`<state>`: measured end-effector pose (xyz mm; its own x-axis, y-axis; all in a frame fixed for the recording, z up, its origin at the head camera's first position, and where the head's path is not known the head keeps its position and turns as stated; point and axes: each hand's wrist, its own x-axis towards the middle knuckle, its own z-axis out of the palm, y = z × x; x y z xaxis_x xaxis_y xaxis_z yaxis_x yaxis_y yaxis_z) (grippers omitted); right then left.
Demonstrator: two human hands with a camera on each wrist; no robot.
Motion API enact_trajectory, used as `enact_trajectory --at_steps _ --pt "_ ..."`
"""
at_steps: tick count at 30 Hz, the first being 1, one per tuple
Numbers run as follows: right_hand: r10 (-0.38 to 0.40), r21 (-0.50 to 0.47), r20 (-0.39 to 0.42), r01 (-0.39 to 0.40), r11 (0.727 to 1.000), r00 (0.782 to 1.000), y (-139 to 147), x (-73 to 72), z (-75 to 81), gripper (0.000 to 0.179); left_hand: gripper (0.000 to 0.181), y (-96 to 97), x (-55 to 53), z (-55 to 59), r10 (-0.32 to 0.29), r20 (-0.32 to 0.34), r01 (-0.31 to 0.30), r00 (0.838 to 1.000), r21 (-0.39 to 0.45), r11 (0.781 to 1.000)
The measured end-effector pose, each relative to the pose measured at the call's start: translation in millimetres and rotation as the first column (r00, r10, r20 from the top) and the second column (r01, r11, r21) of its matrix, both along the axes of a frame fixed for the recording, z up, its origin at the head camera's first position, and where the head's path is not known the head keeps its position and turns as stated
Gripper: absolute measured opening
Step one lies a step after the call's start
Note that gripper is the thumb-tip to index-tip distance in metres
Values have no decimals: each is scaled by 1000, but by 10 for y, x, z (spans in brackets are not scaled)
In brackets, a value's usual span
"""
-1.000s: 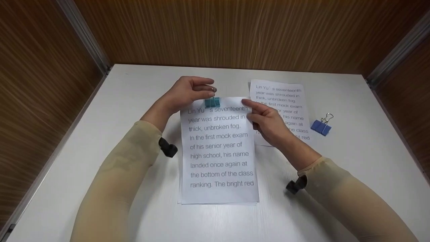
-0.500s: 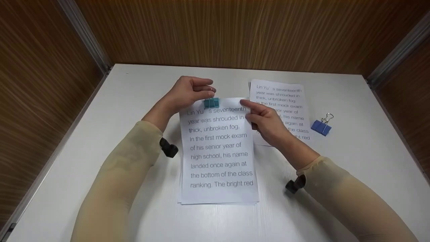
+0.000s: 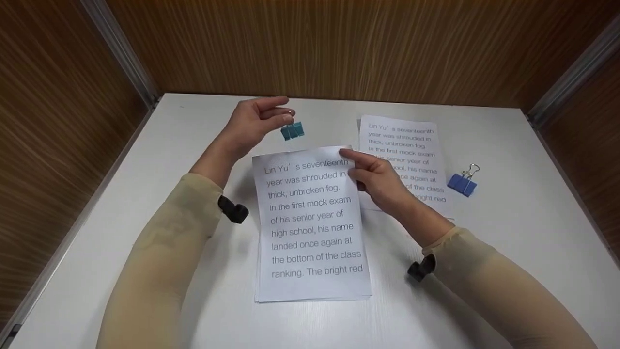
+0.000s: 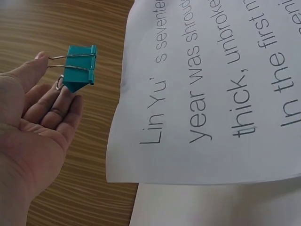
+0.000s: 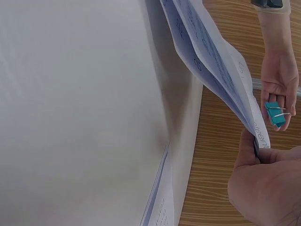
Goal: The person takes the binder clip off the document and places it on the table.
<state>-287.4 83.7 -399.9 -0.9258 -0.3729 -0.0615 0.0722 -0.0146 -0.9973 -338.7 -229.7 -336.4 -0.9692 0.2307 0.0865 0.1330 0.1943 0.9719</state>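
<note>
A teal binder clip (image 3: 292,131) hangs just beyond the top edge of the printed sheets (image 3: 310,223), apart from them. My left hand (image 3: 247,125) pinches it by its wire handles between thumb and fingers; the left wrist view shows the clip (image 4: 80,66) closely. At the sheets' upper right corner, my right hand (image 3: 380,182) grips the paper between thumb and fingers. The sheets are raised at the top and slope down toward the front. In the right wrist view several layers of paper (image 5: 211,66) bow slightly apart.
A second set of printed sheets (image 3: 402,133) lies behind my right hand, which covers part of it. To its right rests a blue binder clip (image 3: 462,185) with its handles up. Wood-grain panels (image 3: 339,48) enclose the white table (image 3: 208,104) at the back and sides.
The teal binder clip has come off the top edge of the sheets, moving up and left with my left hand. The sheets' top has shifted slightly left and down, still in my right hand.
</note>
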Motion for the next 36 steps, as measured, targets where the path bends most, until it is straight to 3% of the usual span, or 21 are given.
enact_trajectory --at_steps 7,17,30,36 --pt "-14 12 -1 14 1000 1000 6 -11 -7 50 54 -320 9 -13 75 20 -75 997 -7 997" --pt "-21 7 16 21 1000 1000 55 -23 -37 50 57 -862 68 -248 179 149 -170 972 -71 983" --pt "-51 6 34 51 999 998 70 -55 -84 51 57 -1348 199 -628 231 285 -202 930 -126 971" --pt "-69 15 27 69 998 997 82 -58 -96 51 57 -1412 232 -723 238 280 -198 930 -164 966"
